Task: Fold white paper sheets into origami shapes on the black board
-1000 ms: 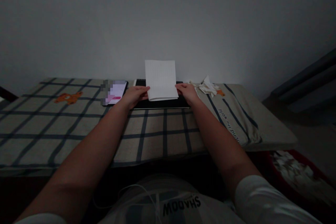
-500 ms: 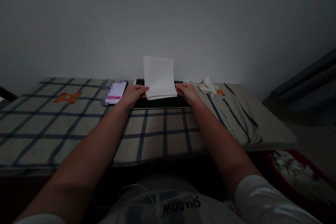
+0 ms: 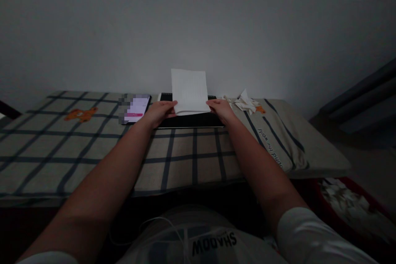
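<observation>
Desk (image 3: 185, 161), checked cloth: left hand (image 3: 159, 112) and right hand (image 3: 221, 109) pinch lower corners of white sheet (image 3: 189, 90) over black notebook (image 3: 192, 121); even tension should avoid creasing.

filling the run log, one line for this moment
left hand: holds paper sheet | right hand: holds same sheet | below: black notebook

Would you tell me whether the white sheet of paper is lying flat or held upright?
Upright: the sheet stands above the black notebook, left hand and right hand pinching its lower corners.
</observation>
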`<control>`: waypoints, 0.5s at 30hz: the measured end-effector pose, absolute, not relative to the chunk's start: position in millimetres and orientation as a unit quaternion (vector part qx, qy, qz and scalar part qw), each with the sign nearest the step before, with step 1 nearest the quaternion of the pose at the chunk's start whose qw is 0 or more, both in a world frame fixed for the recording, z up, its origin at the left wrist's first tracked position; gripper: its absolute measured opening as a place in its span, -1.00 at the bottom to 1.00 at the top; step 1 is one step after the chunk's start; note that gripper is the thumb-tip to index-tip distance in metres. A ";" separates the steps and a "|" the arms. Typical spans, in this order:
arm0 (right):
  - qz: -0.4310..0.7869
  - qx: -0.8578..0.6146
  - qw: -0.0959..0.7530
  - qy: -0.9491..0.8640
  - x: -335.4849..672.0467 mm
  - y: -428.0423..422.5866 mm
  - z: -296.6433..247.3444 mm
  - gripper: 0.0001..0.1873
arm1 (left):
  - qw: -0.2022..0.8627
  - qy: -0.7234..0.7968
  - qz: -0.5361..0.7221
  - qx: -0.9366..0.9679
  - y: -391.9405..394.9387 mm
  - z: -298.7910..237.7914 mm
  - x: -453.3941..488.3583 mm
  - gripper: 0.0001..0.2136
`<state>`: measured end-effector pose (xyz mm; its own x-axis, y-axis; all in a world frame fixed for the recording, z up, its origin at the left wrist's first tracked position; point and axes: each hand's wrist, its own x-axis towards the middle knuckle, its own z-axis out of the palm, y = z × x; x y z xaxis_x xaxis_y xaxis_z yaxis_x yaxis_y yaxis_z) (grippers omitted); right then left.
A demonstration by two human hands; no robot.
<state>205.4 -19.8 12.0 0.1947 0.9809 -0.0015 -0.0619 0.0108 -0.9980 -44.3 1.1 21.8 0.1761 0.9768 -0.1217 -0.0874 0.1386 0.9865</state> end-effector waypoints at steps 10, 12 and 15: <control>0.459 -0.530 0.570 -0.428 205.5 -18.8 11.5 -0.92 | 0.569 0.478 0.447 0.498 2.0 18.4 -44.2 -0.87; 0.457 -0.529 0.569 -0.433 205.1 -18.9 11.0 -0.90 | 0.558 0.480 0.455 0.501 3.1 16.8 -44.3 -0.87; 0.449 -0.532 0.570 -0.435 204.9 -18.9 10.5 -0.90 | 0.556 0.471 0.456 0.510 3.5 16.5 -44.5 -0.89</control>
